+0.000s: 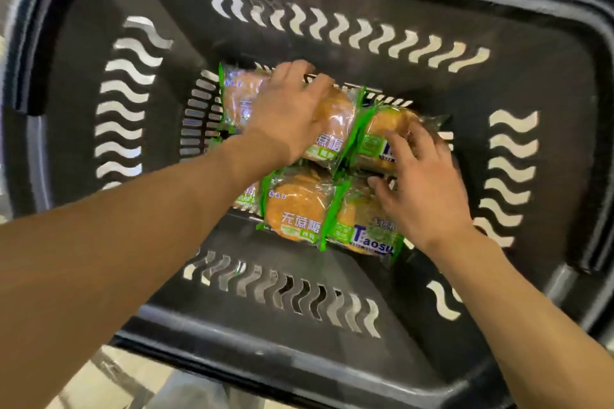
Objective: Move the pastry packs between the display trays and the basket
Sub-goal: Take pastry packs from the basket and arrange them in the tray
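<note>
Head view looks down into a black basket (332, 359), and I see its near wall below both wrists, with bare floor between that wall and the packs. Just under my right hand (428, 186) lie two near pastry packs (299, 212) side by side. That hand's fingers are spread and curling on the far right pack (375, 139). My left hand (292, 109) lies flat over the far left pack (239, 100), fingers reaching toward the slotted far wall beyond.
</note>
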### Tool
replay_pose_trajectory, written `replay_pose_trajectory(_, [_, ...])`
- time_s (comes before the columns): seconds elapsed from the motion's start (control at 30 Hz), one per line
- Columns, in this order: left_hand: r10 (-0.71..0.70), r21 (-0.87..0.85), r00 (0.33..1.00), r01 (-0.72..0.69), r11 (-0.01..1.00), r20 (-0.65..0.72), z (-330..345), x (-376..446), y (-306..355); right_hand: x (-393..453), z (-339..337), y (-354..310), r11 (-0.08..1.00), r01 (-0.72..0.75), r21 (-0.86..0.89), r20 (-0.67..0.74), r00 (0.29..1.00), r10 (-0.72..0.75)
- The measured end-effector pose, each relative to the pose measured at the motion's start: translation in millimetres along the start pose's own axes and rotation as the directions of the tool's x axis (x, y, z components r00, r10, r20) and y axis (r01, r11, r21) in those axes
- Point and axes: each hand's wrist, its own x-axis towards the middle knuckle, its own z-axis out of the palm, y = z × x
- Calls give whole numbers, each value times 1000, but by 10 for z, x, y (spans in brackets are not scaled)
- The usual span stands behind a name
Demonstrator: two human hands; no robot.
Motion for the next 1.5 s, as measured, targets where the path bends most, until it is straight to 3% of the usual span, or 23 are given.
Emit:
replay_pose_trajectory(0.2, [127, 134, 967, -159, 978, 222, 176, -272, -136, 4, 17, 9, 999, -12, -36, 87, 996, 15])
replay_pose_trajectory(0.37, [15, 97, 984, -33, 995, 180, 184, -120, 3, 4, 42, 2, 999, -25, -39, 93, 995, 28])
replay_pose_trajectory(0.57, [-31, 180, 988, 2, 984, 154, -11, -187, 127, -160, -171, -41, 999, 12, -49, 65, 998, -9])
replay_pose_trajectory(0.7, [-74, 181, 995, 62, 982, 64, -807, -744, 264, -630, -907, -391, 993, 76, -89, 47, 996, -72])
replay_pose_trajectory(0.83, [-83, 31, 995, 85, 996, -57, -2300, -1700, 542, -1352, -2217, -1075, 976, 145, -164, -6, 989, -148])
replay_pose_trajectory(0.9, [-64, -38, 980, 57, 998, -190, -3094, -2164, 614, -1681, -2884, -1505, 966, 196, -168, -99, 972, -215])
replay_pose_trajectory(1.07, [-42, -133, 876, -26, 991, -480, -4763, -3272, 170, -2350, -4200, -2839, 935, 302, -187, -294, 891, -347])
replay_pose_trajectory(1.23, [-2, -151, 653, -172, 973, -757, -5807, -4106, -832, -2632, -4779, -4286, 897, 384, -218, -522, 731, -439])
replay_pose_trajectory(1.37, [-17, -160, 523, -230, 960, -852, -6457, -4554, -1724, -2715, -4953, -5413, 924, 354, -146, -615, 699, -365])
replay_pose_trajectory(1.5, [-22, -161, 458, -267, 950, -889, -6923, -4769, -2322, -2720, -5193, -6304, 933, 348, -96, -645, 692, -325])
